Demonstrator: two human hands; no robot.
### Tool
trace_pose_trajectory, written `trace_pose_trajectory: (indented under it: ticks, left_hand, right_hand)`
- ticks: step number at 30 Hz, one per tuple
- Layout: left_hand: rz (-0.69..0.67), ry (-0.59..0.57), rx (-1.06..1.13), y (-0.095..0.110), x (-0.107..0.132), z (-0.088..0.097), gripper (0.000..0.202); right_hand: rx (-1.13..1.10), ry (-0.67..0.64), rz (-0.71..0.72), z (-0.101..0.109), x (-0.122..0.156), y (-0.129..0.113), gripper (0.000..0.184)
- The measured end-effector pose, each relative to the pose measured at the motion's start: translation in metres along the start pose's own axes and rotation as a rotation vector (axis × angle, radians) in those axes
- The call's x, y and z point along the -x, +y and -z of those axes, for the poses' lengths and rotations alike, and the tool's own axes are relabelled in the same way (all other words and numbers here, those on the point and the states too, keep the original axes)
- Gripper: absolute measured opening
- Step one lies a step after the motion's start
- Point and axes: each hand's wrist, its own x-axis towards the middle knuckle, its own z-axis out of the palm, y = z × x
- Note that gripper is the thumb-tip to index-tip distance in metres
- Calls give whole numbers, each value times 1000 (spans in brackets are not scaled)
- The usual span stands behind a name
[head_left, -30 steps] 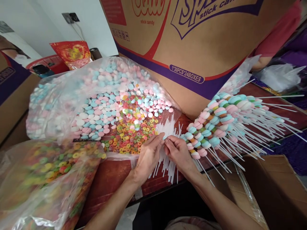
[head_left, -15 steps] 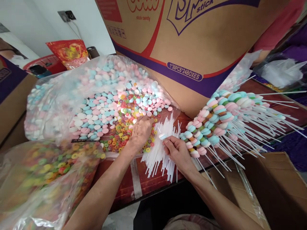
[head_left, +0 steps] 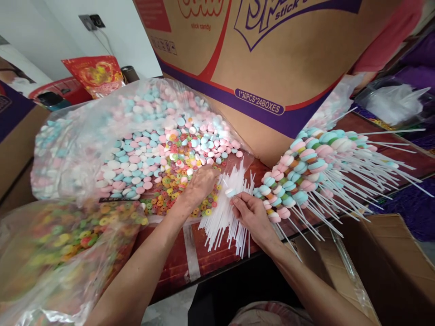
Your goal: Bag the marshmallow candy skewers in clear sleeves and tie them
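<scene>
My left hand [head_left: 200, 183] lies knuckles-up on a heap of small coloured ring candies [head_left: 173, 179], its fingers curled down into them and hidden. My right hand [head_left: 251, 215] pinches a thin white stick carrying one pale blue-white candy disc [head_left: 230, 192] at its tip. It hovers over a loose bundle of white plastic sticks [head_left: 226, 213] on the red table [head_left: 173, 258]. To the right lies a pile of finished candy skewers [head_left: 306, 167], pastel discs and rings threaded on sticks.
An open clear bag of pink, blue and white candy discs [head_left: 136, 136] fills the left centre. A second bag of ring candies [head_left: 64, 244] sits at the lower left. A big printed cardboard carton [head_left: 272, 59] stands behind. An open brown box [head_left: 384, 267] is at the lower right.
My left hand left the stick it shared with the right hand and reached forward onto the ring candies. The right hand stayed, still holding the stick with one disc.
</scene>
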Motion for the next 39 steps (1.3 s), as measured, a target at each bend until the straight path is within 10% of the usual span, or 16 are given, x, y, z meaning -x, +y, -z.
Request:
trace_pose_trajectory:
  ticks: [4,10,14,22,33,39]
  left_hand:
    - [53,75,170,-1,-1,1,19]
    - [290,61,1359,5,22,14,23]
    - [395,-4,1642,8,35,19,34]
    - [327,-91,1404,4,47,20,29]
    - [530,-159,1524,26,55,5,37]
    - [230,230,943,6,13,15,30]
  right_hand:
    - [-2,11,35,1,-2,-4,24]
    - [126,4,148,4,3,-15,29]
    - [307,17,258,4,7,-20,29]
    - [630,-17,444,16,9,-33,24]
    - [283,9,309,0,8,-18,33]
    - [133,77,235,-3,0,-20,35]
